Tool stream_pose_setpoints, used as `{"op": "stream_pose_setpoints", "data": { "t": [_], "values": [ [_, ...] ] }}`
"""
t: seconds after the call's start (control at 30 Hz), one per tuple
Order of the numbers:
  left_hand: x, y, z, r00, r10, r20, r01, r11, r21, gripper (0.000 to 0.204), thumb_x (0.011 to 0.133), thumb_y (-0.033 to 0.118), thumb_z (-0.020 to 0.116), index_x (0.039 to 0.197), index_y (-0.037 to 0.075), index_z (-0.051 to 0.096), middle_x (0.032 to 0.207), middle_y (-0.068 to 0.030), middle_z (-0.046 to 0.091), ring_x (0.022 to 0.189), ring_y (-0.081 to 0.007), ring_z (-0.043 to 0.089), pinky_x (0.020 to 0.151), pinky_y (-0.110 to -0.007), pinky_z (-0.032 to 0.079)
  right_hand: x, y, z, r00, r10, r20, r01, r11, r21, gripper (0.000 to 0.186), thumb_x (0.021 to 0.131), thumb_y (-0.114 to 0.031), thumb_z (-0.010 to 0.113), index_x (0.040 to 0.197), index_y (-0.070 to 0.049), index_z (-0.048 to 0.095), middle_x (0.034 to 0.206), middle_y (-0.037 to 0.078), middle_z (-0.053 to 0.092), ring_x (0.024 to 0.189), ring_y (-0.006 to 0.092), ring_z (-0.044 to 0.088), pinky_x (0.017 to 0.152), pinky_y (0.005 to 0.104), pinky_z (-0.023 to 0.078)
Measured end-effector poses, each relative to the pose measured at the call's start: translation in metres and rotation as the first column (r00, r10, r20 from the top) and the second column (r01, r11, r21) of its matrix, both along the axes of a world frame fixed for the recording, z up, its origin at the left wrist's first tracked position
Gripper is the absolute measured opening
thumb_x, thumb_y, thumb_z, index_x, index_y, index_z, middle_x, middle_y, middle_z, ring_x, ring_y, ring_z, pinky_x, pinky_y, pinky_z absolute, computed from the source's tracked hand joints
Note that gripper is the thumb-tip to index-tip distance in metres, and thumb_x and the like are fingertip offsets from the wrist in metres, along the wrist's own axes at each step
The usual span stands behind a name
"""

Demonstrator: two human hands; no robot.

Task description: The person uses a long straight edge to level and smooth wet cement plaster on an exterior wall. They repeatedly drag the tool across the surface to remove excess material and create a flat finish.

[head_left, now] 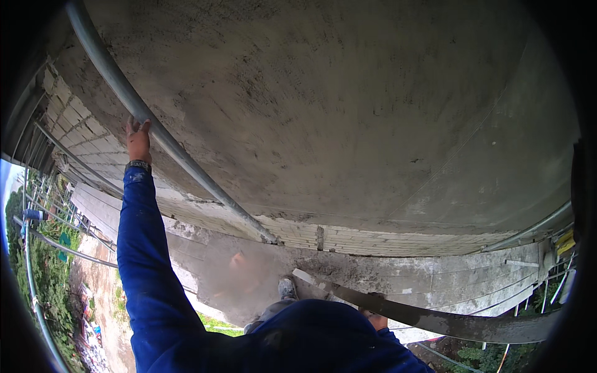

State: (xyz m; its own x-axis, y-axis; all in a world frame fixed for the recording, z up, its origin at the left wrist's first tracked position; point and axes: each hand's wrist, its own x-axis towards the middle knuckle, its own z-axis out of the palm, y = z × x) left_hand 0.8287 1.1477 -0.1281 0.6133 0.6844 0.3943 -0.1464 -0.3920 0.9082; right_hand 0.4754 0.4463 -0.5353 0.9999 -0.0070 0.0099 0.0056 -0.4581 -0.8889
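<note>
My left arm, in a blue sleeve, stretches up to a grey metal scaffold pole [180, 152] that slants in front of the plastered wall. My left hand [138, 144] rests against the pole's edge with its fingers apart, not wrapped round it. A dark band circles that wrist. Low on the right, my right hand [377, 319] is closed on a long, flat plasterer's straightedge [435, 322], which partly covers its fingers. The straightedge lies across in front of my body, its left end near my shoe [286, 288].
A wide grey plastered wall [348, 124] rises ahead, with bare blockwork [74, 115] at left. Below runs a plank walkway [429, 273], splashed with mortar. More scaffold tubes [81, 248] stand at left, with ground and greenery far below. Another pole [535, 229] is at right.
</note>
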Motion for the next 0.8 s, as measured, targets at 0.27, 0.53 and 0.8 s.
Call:
{"op": "stream_pose_setpoints", "data": {
  "t": [0.27,0.53,0.8],
  "values": [
    [-0.086,-0.088,-0.206,0.904,0.073,-0.422,-0.036,0.995,0.095,0.055,0.085,0.018,0.071,0.133,0.001,0.050,0.128,-0.0241,0.057,0.119,-0.0350,0.058,0.100,-0.038,0.046,0.055,-0.043,0.032,0.998,-0.062,-0.033,0.065,0.992,0.106,0.017,0.085,-0.008,0.068,0.102,-0.007,0.065,0.101,0.009,0.066,0.087,0.0224,0.062,0.077,0.0376,0.050],
    [-0.197,-0.204,-0.486,0.208,-0.211,-0.955,0.672,0.740,-0.018,0.045,0.093,0.042,0.061,0.121,0.007,0.067,0.125,-0.0129,0.066,0.118,-0.0301,0.059,0.104,-0.037,0.044,0.136,-0.044,0.151,0.985,-0.169,0.024,0.152,0.933,0.326,0.006,0.086,-0.009,0.069,0.087,-0.004,0.066,0.081,0.008,0.068,0.079,0.0216,0.065,0.072,0.0338,0.050],
    [-0.197,-0.362,-0.427,0.085,-0.801,-0.593,0.284,0.590,-0.756,0.072,0.091,0.069,0.053,0.128,0.007,0.060,0.121,-0.0115,0.067,0.112,-0.0250,0.065,0.092,-0.044,0.049,0.171,-0.082,0.153,0.954,-0.298,-0.010,0.268,0.841,0.471,0.031,0.086,-0.005,0.068,0.109,0.000,0.047,0.090,0.011,0.061,0.069,0.0176,0.060,0.064,0.0321,0.051]
  ]
}}
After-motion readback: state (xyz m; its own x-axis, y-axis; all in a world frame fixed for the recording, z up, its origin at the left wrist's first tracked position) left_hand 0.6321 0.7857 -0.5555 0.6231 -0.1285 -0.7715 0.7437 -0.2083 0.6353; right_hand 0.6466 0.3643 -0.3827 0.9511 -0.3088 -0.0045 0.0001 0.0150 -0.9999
